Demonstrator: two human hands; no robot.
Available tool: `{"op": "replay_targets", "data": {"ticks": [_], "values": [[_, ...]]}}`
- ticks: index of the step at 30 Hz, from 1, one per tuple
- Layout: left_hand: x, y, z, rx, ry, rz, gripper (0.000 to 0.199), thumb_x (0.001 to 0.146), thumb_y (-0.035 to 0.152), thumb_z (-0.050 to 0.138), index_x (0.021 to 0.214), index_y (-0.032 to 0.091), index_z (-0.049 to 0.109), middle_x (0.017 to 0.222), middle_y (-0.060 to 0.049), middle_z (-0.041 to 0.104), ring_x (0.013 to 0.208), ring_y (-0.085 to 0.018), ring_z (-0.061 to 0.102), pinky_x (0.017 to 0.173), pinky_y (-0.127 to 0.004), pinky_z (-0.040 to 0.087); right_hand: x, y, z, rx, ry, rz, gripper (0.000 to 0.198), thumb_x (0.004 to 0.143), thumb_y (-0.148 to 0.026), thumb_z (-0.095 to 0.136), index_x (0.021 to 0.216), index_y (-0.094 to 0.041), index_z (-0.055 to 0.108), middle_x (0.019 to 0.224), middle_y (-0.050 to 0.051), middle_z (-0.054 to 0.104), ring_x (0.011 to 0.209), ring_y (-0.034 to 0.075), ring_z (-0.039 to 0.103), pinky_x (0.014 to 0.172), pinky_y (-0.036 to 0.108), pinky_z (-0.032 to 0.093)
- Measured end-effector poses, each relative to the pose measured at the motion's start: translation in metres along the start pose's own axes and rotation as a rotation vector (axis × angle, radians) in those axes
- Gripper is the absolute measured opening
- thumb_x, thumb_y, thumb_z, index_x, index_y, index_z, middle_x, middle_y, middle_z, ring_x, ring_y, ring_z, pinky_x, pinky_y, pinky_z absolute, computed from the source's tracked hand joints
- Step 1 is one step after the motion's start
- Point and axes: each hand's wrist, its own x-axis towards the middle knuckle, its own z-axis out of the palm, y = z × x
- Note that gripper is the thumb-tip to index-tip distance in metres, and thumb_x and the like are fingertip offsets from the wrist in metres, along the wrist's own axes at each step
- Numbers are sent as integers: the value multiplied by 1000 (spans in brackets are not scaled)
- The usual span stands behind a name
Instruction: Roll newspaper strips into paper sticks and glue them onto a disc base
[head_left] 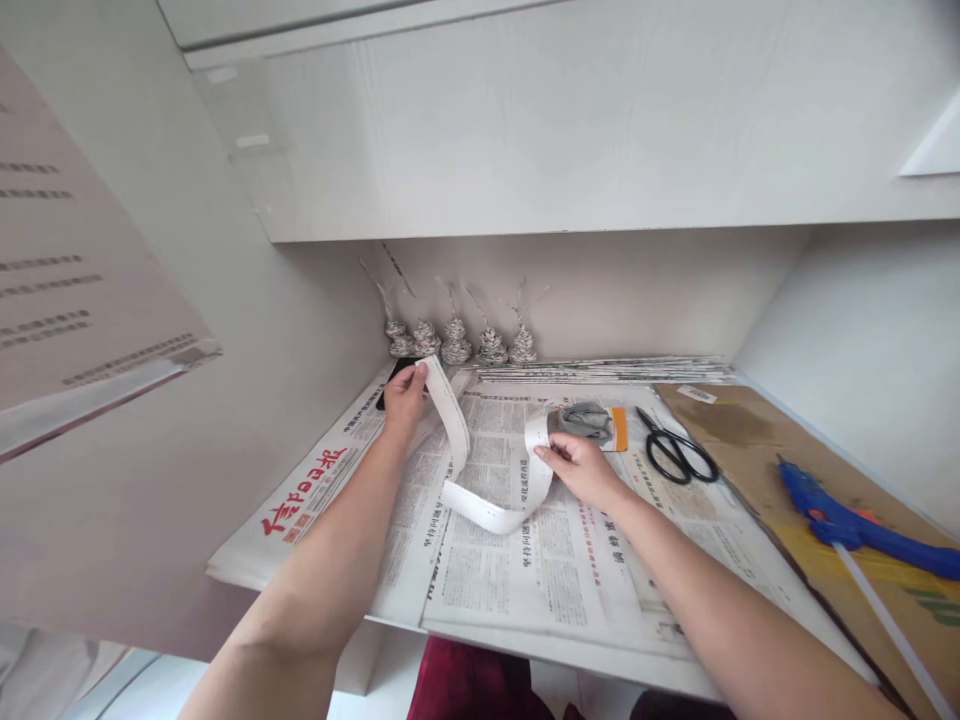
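Between my hands a long white paper strip [491,517] with small printed marks curves down in a loose sag over the newspaper. My left hand [407,393] pinches its far left end, beside a black flat object [395,372] partly hidden behind the hand. The other end bends upward into my right hand [577,462], closed between thumb and fingers. Near the low point at left the strip kinks or overlaps; I cannot tell if it is one piece or two. Just beyond my right hand lies a grey and orange packet [592,423].
Newspaper [510,580] covers the tabletop. Several woven gourd-shaped paper pieces [455,342] stand at the back wall, beside a bundle of thin paper rolls [600,371]. Black scissors [679,455] lie at right; a blue glue gun [847,520] rests on cardboard [720,440]. A cabinet [562,130] overhangs.
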Motion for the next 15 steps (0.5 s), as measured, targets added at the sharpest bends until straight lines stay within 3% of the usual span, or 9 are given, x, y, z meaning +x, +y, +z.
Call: {"op": "replay_targets", "data": {"ticks": [4, 7, 10, 13, 15], "values": [[-19, 45, 2, -416, -141, -183, 24, 80, 45, 62, 88, 22, 57, 73, 2, 61, 64, -11, 58, 62, -24, 49, 2, 4, 0, 112, 30, 47, 23, 78, -42, 62, 72, -20, 61, 60, -3, 55, 52, 12, 48, 50, 24, 37], [-52, 88, -13, -570, -278, -290, 16, 85, 38, 59, 83, 23, 53, 71, 3, 60, 55, -9, 56, 52, -21, 47, 4, 6, 0, 215, 41, 83, 22, 75, -41, 64, 81, -20, 63, 66, -1, 62, 49, 14, 52, 46, 25, 40], [-92, 111, -51, -564, -501, -328, 11, 86, 33, 58, 82, 23, 52, 57, 6, 53, 36, -5, 40, 36, -16, 32, 6, 6, -1, 335, 71, 91, 23, 71, -37, 69, 86, -20, 64, 76, 2, 68, 65, 18, 62, 57, 28, 48], [-129, 108, -103, -401, -595, -340, 18, 87, 36, 55, 78, 21, 54, 43, 6, 41, 33, -6, 35, 36, -16, 31, 8, 6, -3, 448, 105, 105, 27, 68, -35, 72, 89, -20, 65, 81, 3, 71, 76, 20, 65, 69, 32, 50], [-150, 100, -140, -276, -639, -441, 26, 88, 42, 51, 75, 19, 54, 44, 5, 42, 34, -6, 36, 35, -16, 28, 9, 6, -5, 509, 126, 121, 28, 66, -33, 74, 89, -20, 65, 81, 2, 72, 75, 19, 65, 71, 32, 50]]}}
